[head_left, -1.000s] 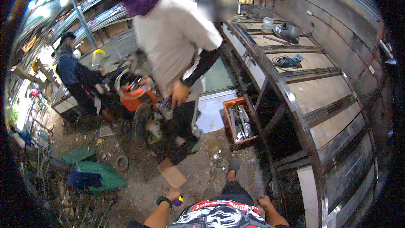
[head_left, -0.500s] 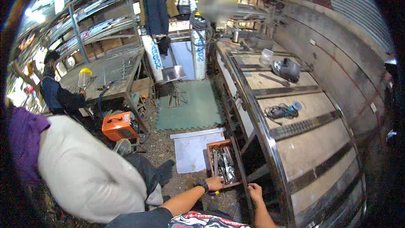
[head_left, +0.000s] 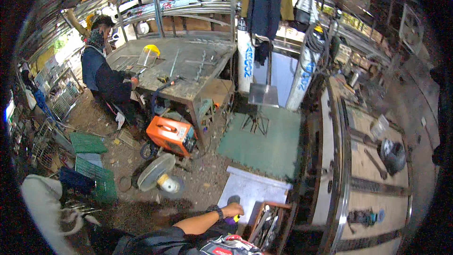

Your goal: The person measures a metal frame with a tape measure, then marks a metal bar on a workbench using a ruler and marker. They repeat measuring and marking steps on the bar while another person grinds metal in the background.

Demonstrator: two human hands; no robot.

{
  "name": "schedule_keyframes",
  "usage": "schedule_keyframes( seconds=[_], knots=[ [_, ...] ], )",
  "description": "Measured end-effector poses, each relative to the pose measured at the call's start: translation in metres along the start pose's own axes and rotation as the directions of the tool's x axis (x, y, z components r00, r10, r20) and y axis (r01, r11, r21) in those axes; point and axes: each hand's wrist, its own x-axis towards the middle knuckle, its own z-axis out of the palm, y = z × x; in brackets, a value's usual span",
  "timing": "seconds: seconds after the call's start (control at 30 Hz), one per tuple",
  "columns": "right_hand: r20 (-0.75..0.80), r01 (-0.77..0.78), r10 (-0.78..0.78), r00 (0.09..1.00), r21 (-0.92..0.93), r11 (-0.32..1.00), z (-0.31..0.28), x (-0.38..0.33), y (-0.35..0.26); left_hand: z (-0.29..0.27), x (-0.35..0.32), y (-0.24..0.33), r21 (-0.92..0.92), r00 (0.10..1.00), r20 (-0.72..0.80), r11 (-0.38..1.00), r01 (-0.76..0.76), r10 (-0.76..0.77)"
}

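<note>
Yellow-and-purple small rounded object [head_left: 237,217]: in left hand [head_left: 231,210], just left of the open reddish-brown rectangular tool bin [head_left: 278,205]. Left fingers look closed on it, partly hidden. Right hand out of frame, can't tell its fingers. Long silvery metal tools [head_left: 270,229] lie in the bin. Flat bluish-white panel [head_left: 236,185] just beyond bin; green flat mat [head_left: 273,153] farther beyond. Left of bin: round pale fan [head_left: 153,174], then boxy orange machine [head_left: 169,134]. Well beyond bin, to the left: grey-topped counter [head_left: 188,49], dark-clothed co-worker [head_left: 101,73] beside it. Right of bin: black rounded helmet [head_left: 393,157].
</note>
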Motion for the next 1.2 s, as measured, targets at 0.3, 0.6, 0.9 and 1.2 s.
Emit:
schedule_keyframes(
  seconds=[0.3,0.6,0.9,1.2],
  knots=[
    [-0.189,0.281,-0.243,0.951,0.209,0.937,-0.047,0.206,-0.419,-0.204,0.031,-0.037,-0.141,0.817,-0.354,0.89,0.434,-0.454],
    [0.209,-0.043,0.016,0.978,0.129,0.991,-0.03,0.414,-0.482,-0.307,0.119,-0.08,-0.208,0.888,-0.385,0.961,0.184,-0.253],
    [0.314,0.397,-0.423,0.85,0.147,0.906,0.028,0.696,-0.768,-0.473,0.221,-0.053,-0.514,0.573,-0.531,0.774,0.368,-0.625],
    [0.372,0.61,-0.53,0.762,-0.136,0.781,0.19,0.735,-1.154,-0.596,0.267,-0.017,-0.497,0.179,-0.758,0.733,0.465,-0.627]
  ],
)
